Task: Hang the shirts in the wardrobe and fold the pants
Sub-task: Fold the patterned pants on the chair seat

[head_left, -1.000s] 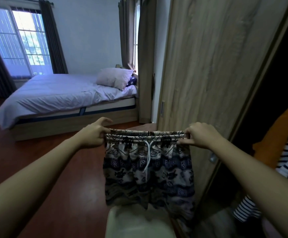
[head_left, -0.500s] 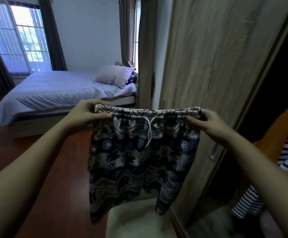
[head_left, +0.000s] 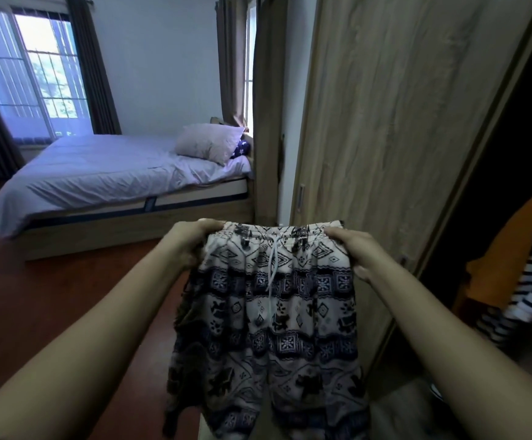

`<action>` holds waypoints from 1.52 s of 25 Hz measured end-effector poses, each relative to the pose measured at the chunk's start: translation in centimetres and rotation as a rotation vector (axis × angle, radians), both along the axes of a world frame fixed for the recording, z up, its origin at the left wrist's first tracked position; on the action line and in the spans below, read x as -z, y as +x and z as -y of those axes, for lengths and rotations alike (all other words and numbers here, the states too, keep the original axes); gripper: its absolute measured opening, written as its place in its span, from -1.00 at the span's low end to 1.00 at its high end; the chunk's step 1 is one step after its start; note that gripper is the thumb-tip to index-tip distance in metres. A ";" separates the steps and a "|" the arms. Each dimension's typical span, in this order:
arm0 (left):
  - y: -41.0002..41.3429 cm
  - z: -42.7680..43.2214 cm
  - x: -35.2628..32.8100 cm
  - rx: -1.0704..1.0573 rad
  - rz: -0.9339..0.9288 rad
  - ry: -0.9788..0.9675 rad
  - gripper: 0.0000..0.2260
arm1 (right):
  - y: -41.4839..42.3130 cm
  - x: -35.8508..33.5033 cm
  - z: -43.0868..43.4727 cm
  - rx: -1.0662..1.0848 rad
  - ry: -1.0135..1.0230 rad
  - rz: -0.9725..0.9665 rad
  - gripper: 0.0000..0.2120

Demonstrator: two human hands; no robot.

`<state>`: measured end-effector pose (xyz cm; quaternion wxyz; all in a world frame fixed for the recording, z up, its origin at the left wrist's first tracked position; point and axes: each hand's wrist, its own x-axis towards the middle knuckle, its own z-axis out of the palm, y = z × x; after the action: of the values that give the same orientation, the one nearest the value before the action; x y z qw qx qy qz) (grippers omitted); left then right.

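Holding a pair of patterned shorts (head_left: 267, 319) up by the waistband, in the air in front of the body. Left hand (head_left: 188, 246) clenched on the waistband's left end, right hand (head_left: 350, 252) clenched on its right end; fabric bunched a little under both grips. Waistband roughly level, white drawstring (head_left: 272, 265) dangling down the middle. Legs hang free and straight; the left leg looks slightly twisted toward the edge.

Place: beside the wardrobe. Its wooden door (head_left: 385, 138) stands just behind the shorts. In the open dark section to the right, an orange garment (head_left: 518, 236) and a striped shirt (head_left: 518, 296) hang. A pale seat or cushion (head_left: 398, 417) shows just beneath the shorts' hem; cannot tell whether cloth touches it. Bed (head_left: 99, 173) with pillow (head_left: 207, 144) well apart, across the red-brown floor (head_left: 36, 281).

Step in hand, by my reading: the folding part, pants stage. The garment is spread and squared, not yet folded.

Next move likely calls for:
- bringing the two waistband ends together so one leg lies over the other, seams matched
- keeping the drawstring inside the fold
- a flat surface for the second fold; the pale seat below is nearest, the bed farther off.

Thin, loose cloth; expect it to slump if one hand lets go early.
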<state>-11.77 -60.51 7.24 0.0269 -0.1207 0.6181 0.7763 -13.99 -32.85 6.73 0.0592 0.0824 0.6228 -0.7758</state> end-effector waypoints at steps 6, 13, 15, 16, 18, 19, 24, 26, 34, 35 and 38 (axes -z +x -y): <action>1.6 -7.4 -1.4 0.026 -0.340 -0.180 -0.88 | 2.8 -1.1 6.0 -0.096 -0.033 -0.249 -0.84; 2.2 -7.4 -1.4 0.260 -0.407 -0.189 -0.80 | 3.6 -2.0 4.6 -0.445 -0.063 -0.183 -0.07; 2.6 -7.4 -1.6 0.244 -0.475 -0.219 -0.80 | 3.4 -2.3 3.9 -0.465 -0.097 -0.175 -0.13; 2.8 -7.4 -1.8 0.243 -0.504 -0.218 -0.80 | 3.4 -2.2 3.8 -0.441 -0.104 -0.207 -0.24; 3.2 -7.3 -2.3 0.269 -0.524 -0.189 -0.74 | 2.6 -1.2 3.6 -0.251 0.044 -0.412 -0.65; 3.4 -7.2 -2.6 0.294 -0.510 -0.172 -0.72 | 2.3 -0.5 3.3 -0.087 0.214 -0.528 -0.68; 4.1 -5.3 -2.3 0.488 -0.468 -0.158 -0.61 | 1.7 1.8 1.8 -0.198 0.195 -0.581 -0.28; 3.9 -4.2 -2.0 0.423 -0.492 -0.492 -0.60 | 1.8 1.4 1.5 -0.208 0.263 -0.616 -0.57; 3.3 -6.8 -1.2 0.303 -0.720 -1.221 -0.43 | 2.0 0.7 1.2 -0.099 0.435 -0.707 -0.72; 3.3 -7.0 -1.3 0.345 -0.747 -1.248 -0.43 | 2.1 0.7 0.4 -0.136 0.432 -0.695 -0.73; 2.7 -7.3 -2.5 0.401 -0.711 -1.458 -0.50 | 2.2 1.0 -1.7 -0.303 0.361 -0.613 -0.63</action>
<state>-9.06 -53.20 9.76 -0.1170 0.2567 0.9470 0.1538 -11.81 -31.17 5.76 -0.0313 -0.2370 0.7434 -0.6246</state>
